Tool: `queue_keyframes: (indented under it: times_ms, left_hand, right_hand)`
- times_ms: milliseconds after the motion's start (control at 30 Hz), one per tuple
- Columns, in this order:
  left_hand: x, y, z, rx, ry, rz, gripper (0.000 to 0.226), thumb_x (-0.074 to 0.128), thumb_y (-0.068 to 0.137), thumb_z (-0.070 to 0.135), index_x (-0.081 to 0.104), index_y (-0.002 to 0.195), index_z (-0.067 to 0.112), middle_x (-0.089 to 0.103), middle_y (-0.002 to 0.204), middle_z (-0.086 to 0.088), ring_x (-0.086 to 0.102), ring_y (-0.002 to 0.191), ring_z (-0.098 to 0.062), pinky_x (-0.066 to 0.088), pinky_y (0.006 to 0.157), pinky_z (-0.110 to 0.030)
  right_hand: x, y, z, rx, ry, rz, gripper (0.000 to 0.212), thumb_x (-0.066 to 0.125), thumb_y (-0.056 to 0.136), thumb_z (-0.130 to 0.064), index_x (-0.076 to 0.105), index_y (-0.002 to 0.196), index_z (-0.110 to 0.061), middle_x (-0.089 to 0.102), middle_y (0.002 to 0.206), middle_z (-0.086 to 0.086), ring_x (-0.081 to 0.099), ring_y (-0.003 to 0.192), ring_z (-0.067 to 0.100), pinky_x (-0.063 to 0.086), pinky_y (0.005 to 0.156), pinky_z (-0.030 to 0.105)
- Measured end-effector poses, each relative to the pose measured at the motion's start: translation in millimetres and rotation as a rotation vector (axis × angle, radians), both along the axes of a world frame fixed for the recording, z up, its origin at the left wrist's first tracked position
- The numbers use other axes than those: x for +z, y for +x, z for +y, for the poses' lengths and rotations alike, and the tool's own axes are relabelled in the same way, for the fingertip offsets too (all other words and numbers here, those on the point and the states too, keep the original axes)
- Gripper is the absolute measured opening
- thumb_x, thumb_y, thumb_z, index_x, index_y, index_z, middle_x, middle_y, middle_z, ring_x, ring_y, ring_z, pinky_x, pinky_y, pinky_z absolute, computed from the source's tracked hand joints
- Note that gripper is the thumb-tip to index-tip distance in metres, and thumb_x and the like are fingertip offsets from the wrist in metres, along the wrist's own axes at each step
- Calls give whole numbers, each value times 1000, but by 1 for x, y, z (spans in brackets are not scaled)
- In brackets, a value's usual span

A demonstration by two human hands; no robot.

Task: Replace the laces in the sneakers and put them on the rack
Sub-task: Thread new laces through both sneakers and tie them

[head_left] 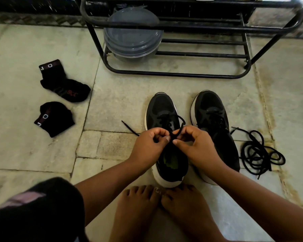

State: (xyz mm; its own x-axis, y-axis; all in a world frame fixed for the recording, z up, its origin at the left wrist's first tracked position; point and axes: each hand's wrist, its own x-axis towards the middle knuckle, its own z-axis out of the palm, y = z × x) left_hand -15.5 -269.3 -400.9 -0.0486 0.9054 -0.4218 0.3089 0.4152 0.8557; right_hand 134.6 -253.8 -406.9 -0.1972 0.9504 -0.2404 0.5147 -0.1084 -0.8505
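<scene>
Head view shows the left hand (pixel 148 144) and right hand (pixel 193 143), fingers curled, each pinching the black lace (pixel 173 135) above the left sneaker (pixel 163 109) on the floor, before the rack (pixel 182 74).

Sneakers (pixel 163 109) are seen in matt black mesh cloth with smooth white soles. Laces (pixel 257 152) are round woven cord. Rack (pixel 175 74) is made of glossy black-painted metal tube. Tub (pixel 133 35) is smooth translucent plastic. Socks (pixel 65 84) are knitted cloth. Floor (pixel 33 151) is worn, stained stone.
</scene>
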Motion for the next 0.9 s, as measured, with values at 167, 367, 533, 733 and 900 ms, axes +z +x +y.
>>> queue_keyframes:
  times_ms: [167, 367, 533, 733, 900]
  left_hand:
    - [5, -1, 3, 51, -92, -80, 9, 60, 91, 15, 68, 86, 18, 62, 76, -1, 58, 68, -5, 47, 60, -12]
    - [21, 0, 9, 155, -203, -183, 15, 52, 94, 11, 64, 85, 13, 59, 69, 4, 53, 50, 7, 37, 46, -6]
    - [43, -17, 26, 366, -336, -624, 17, 44, 96, 13, 55, 83, 18, 56, 79, 2, 64, 84, -13, 48, 74, -31]
    - [63, -42, 37, 287, -357, -972, 25, 31, 94, 12, 47, 75, 12, 51, 63, 2, 59, 57, -11, 52, 66, -27]
    - [63, -53, 39, 53, -236, -514, 15, 42, 95, 12, 54, 85, 15, 53, 66, 6, 35, 43, -3, 27, 42, -13]
  right_hand:
    - [-1, -2, -8, 14, 112, -68, 15, 66, 85, -16, 62, 100, -18, 59, 92, -9, 56, 85, 3, 48, 74, 15]
    - [-8, -6, -14, 9, 177, -107, 14, 60, 89, -16, 55, 102, -18, 47, 89, -18, 47, 88, -1, 38, 73, 8]
    - [-10, -6, -14, 5, 165, -103, 9, 58, 89, -15, 56, 98, -14, 47, 87, -13, 46, 85, 1, 35, 69, 5]
    - [-11, -5, -15, 5, 144, -69, 17, 58, 90, -18, 54, 106, -24, 47, 93, -21, 48, 94, -4, 37, 75, 4]
    - [-11, -4, -15, 38, 158, -93, 19, 58, 90, -19, 49, 102, -31, 47, 92, -21, 46, 93, -3, 36, 75, 7]
